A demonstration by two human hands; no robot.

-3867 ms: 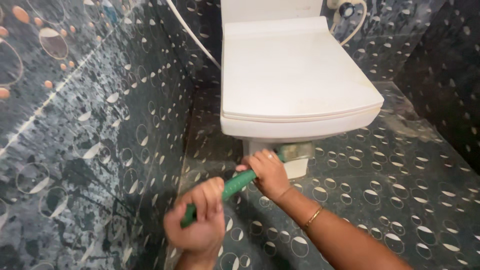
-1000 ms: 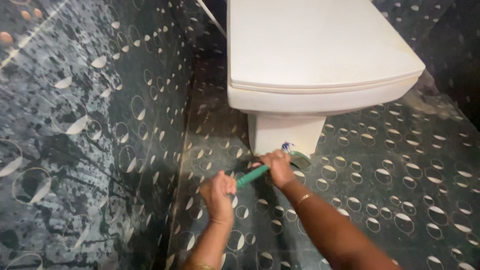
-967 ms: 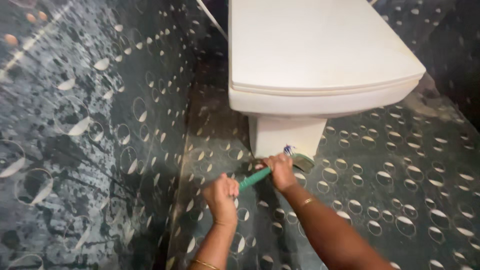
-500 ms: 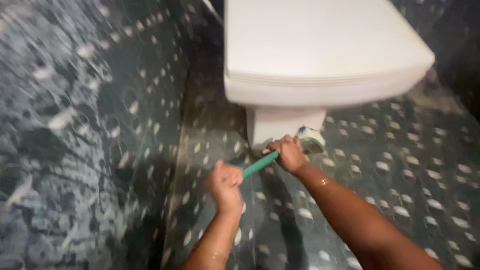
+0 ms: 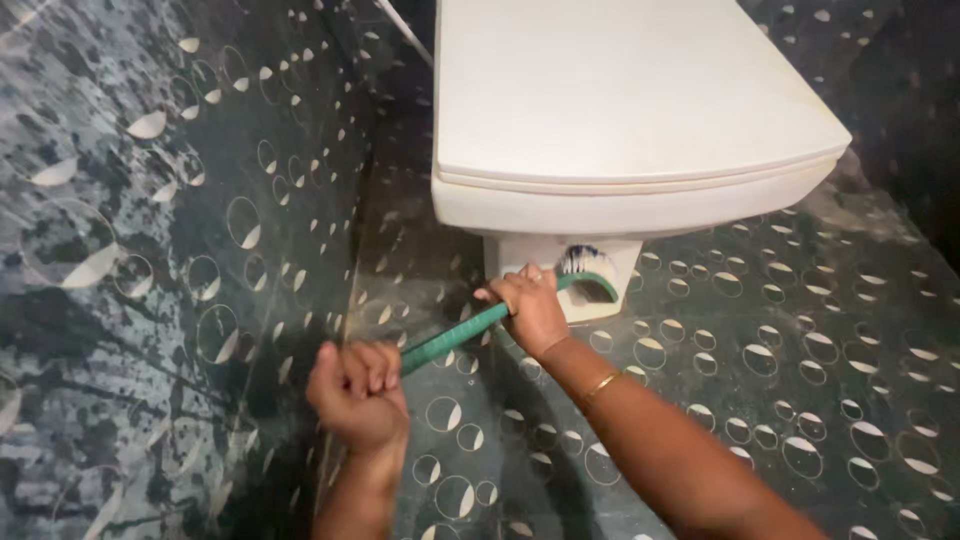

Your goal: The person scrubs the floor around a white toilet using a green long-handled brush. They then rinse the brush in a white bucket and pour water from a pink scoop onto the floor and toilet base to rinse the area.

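Green-handled scrub brush [image 5: 470, 328] with curved head and white-blue bristles pressed against the white toilet [image 5: 620, 120] base, left hand [image 5: 357, 390] fisted on handle end, right hand [image 5: 530, 308] gripping near head.

Glossy white toilet [image 5: 620, 110], ribbed green plastic brush handle [image 5: 455, 337], glossy patterned floor [image 5: 800, 350].

No packages, labels, signs, screens.

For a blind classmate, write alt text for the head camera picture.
Two hands grip a green brush: the right hand near its head, the left hand at the handle's end, bristles against the base of a white toilet with its lid shut, on a dark floor patterned with circles.
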